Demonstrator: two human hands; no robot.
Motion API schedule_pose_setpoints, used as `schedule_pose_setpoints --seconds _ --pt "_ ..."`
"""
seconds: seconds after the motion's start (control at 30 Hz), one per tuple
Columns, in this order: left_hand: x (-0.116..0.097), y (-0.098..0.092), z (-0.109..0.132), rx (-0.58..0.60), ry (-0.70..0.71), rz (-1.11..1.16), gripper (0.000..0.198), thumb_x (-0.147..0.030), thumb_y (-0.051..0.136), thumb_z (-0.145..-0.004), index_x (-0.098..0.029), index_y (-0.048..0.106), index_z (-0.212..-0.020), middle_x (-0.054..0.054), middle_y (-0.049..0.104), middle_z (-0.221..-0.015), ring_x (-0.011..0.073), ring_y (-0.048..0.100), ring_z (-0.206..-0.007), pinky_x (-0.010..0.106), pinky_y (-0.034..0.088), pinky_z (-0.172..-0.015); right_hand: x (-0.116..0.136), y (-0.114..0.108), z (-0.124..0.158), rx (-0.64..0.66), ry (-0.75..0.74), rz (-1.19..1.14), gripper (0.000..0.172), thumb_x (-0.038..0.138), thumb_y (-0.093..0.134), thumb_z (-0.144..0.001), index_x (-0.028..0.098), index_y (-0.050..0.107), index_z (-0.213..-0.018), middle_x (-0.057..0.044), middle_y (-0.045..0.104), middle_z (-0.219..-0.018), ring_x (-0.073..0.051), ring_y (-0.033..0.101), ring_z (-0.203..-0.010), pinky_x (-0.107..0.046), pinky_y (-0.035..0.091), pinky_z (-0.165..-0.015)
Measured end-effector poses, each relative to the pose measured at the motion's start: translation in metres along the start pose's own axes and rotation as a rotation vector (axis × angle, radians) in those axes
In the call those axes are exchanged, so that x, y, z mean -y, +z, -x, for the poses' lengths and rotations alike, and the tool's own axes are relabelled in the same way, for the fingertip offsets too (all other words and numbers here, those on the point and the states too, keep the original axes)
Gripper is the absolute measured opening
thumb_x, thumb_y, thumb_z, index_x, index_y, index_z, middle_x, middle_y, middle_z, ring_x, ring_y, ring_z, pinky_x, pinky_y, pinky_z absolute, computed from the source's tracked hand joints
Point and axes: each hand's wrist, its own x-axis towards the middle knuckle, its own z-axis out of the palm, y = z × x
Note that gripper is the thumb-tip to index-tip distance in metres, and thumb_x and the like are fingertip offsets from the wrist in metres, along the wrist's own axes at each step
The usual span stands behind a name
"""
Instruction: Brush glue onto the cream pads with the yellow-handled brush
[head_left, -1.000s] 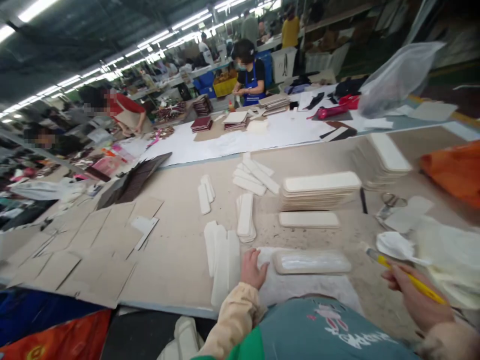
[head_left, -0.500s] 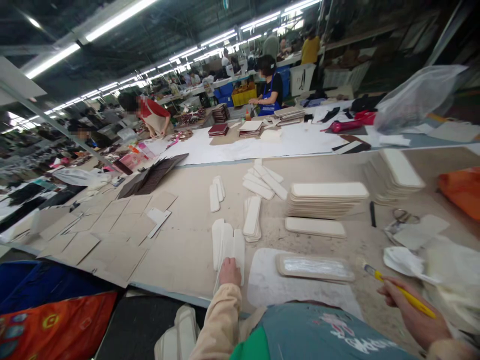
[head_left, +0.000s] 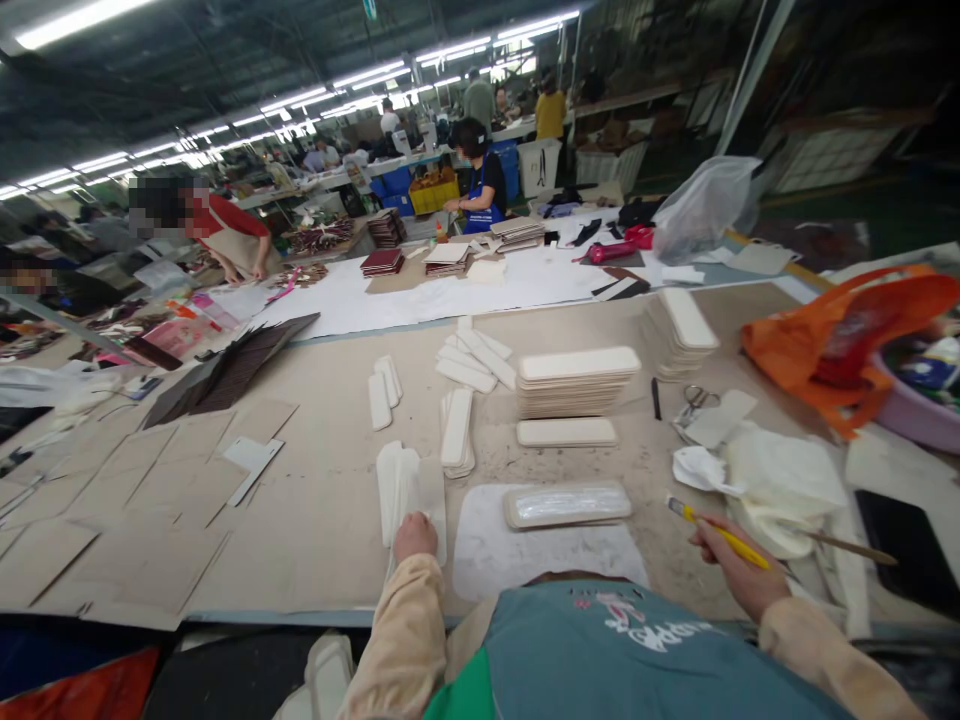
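At the table's near side, my left hand [head_left: 415, 538] rests with curled fingers on the lower end of several long white strips [head_left: 396, 480] with rounded ends. It appears to grip one of them; the fingertips are partly hidden. A greyer strip [head_left: 433, 490] lies just right of them. My right hand [head_left: 739, 568] is closed around a yellow-handled brush [head_left: 739, 548], its bristle end pointing left above the table. Between my hands, a long rounded panel [head_left: 568, 505] with a shiny wet-looking top lies on a white sheet [head_left: 540, 560].
Stacks of rounded panels [head_left: 577, 385] stand behind, with loose white strips [head_left: 476, 355] to their left. Scissors [head_left: 700, 397], crumpled white material [head_left: 784, 480], an orange bag [head_left: 825, 340] and a black flat object [head_left: 911, 545] are at right. Cardboard sheets [head_left: 142, 560] cover the left. Co-workers work across the table.
The head view has turned right, bringing the orange bag and black flat object further in. Under my left hand the strips have shifted slightly. My right hand still holds the brush.
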Motion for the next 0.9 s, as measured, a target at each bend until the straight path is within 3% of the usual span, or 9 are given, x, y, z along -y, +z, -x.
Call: schedule_pose_setpoints --seconds 0.1,0.23,0.43,0.63,0.77,0.9 --pt "-0.002 -0.006 0.004 -0.055 0.006 0.032 0.022 -0.022 0.041 -0.08 -0.016 0.062 -0.082 0.011 0.063 -0.091 0.02 0.06 -0.082 0.028 0.042 -0.065 0.001 -0.007 0.001 0.037 0.042 -0.036 0.049 0.06 0.055 -0.067 0.02 0.059 -0.095 -0.003 0.065 -0.071 -0.016 0.059 -0.056 -0.029 0.051 -0.057" --pt "0.005 -0.013 0.02 -0.143 0.095 0.14 0.021 -0.024 0.04 -0.081 -0.019 0.059 -0.089 0.007 0.063 -0.095 0.0168 0.058 -0.092 0.025 0.043 -0.078 0.007 -0.013 0.006 -0.007 0.024 -0.16 0.046 0.057 0.057 -0.068 0.02 0.058 -0.096 -0.002 0.064 -0.071 -0.014 0.056 -0.054 -0.026 0.05 -0.053" --pt "0.03 -0.012 0.033 -0.26 0.035 0.347 0.018 -0.029 0.043 -0.078 -0.023 0.059 -0.084 0.004 0.066 -0.086 0.0204 0.061 -0.078 0.031 0.045 -0.067 0.019 -0.004 0.009 0.002 -0.019 -0.277 0.045 0.055 0.059 -0.069 0.021 0.058 -0.098 -0.002 0.063 -0.071 -0.013 0.054 -0.056 -0.025 0.049 -0.053" --pt "0.022 -0.033 0.038 -0.311 -0.012 0.623 0.032 -0.036 0.041 -0.079 -0.02 0.056 -0.103 0.005 0.066 -0.089 0.0155 0.062 -0.075 0.027 0.049 -0.067 0.011 0.011 -0.001 0.084 -0.006 -0.284 0.04 0.056 0.058 -0.07 0.024 0.059 -0.095 -0.003 0.063 -0.077 -0.014 0.056 -0.058 -0.025 0.051 -0.055" --pt "-0.001 -0.069 0.048 -0.355 0.229 0.657 0.03 -0.038 0.042 -0.082 -0.019 0.06 -0.098 0.005 0.065 -0.093 0.0168 0.06 -0.085 0.028 0.049 -0.076 0.007 0.016 -0.008 0.116 -0.03 -0.284 0.044 0.055 0.058 -0.072 0.022 0.057 -0.1 -0.004 0.063 -0.082 -0.016 0.059 -0.062 -0.028 0.052 -0.055" --pt "-0.048 -0.087 0.063 -0.145 0.577 0.754 0.024 -0.031 0.043 -0.084 -0.021 0.062 -0.094 0.004 0.065 -0.091 0.0163 0.058 -0.088 0.029 0.048 -0.079 0.031 0.023 -0.004 0.165 -0.075 -0.335 0.036 0.052 0.057 -0.075 0.023 0.055 -0.097 -0.005 0.064 -0.094 -0.019 0.062 -0.078 -0.029 0.053 -0.068"
